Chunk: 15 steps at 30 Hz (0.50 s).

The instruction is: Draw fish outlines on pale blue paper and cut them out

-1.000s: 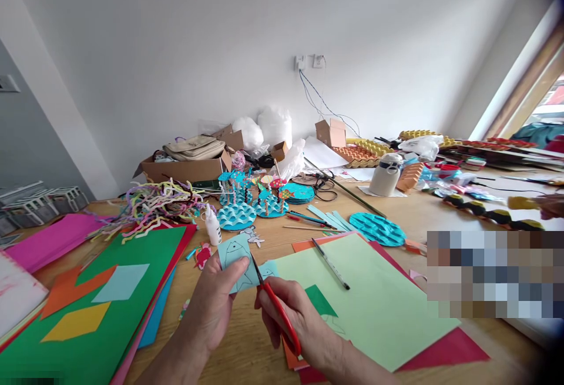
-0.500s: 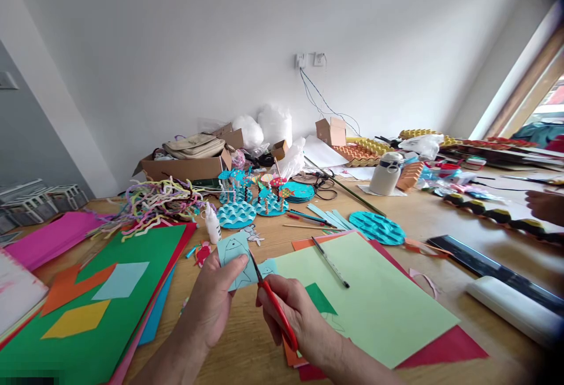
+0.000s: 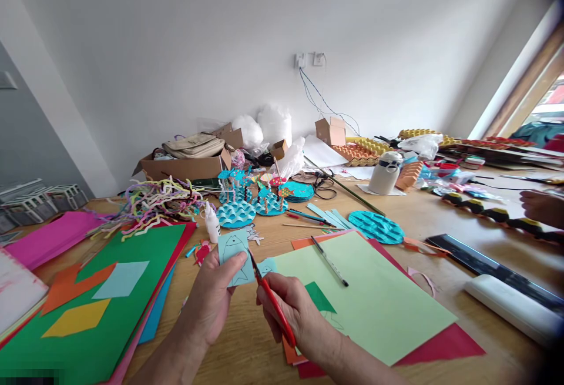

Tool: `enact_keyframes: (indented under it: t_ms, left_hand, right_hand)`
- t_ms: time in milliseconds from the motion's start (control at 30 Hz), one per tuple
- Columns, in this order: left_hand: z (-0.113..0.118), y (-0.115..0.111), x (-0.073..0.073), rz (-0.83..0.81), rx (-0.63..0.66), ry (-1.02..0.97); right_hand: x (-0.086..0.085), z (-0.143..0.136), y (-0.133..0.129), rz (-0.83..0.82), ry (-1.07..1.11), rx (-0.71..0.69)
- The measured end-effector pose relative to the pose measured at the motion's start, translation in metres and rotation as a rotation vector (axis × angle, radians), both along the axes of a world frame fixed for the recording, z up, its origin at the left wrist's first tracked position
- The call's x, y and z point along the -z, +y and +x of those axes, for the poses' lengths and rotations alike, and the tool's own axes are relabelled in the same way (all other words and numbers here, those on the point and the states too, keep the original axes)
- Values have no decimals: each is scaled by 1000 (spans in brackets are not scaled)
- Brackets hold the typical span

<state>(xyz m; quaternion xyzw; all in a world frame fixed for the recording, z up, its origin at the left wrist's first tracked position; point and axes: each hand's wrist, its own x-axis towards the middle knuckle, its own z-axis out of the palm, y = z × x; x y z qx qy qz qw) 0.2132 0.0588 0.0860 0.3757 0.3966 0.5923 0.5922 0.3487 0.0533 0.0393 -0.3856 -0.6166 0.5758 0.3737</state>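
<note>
Two hands barely shift: left hand (image 3: pixel 210 303) pinches light-blue paper square with drawn fish (image 3: pixel 234 254) above bench (image 3: pixel 423 220); right hand (image 3: pixel 296 313) grips red-handled scissors (image 3: pixel 269 298), blades slightly deeper along paper's edge.

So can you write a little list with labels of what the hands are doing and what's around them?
left hand: holds a light blue paper with a fish drawing
right hand: grips red scissors, blades at the paper's edge
under the right hand: light green sheet with a pen on it
left side: green sheet
behind: glue bottle, pipe cleaners
far right: another person's hand
</note>
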Motion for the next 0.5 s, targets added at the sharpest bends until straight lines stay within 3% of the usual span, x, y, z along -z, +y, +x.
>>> enact_keyframes:
  t_ms: [500]
  left_hand:
    - [1, -1, 2, 13, 22, 59]
  right_hand:
    - [-8, 0, -2, 0, 26, -36]
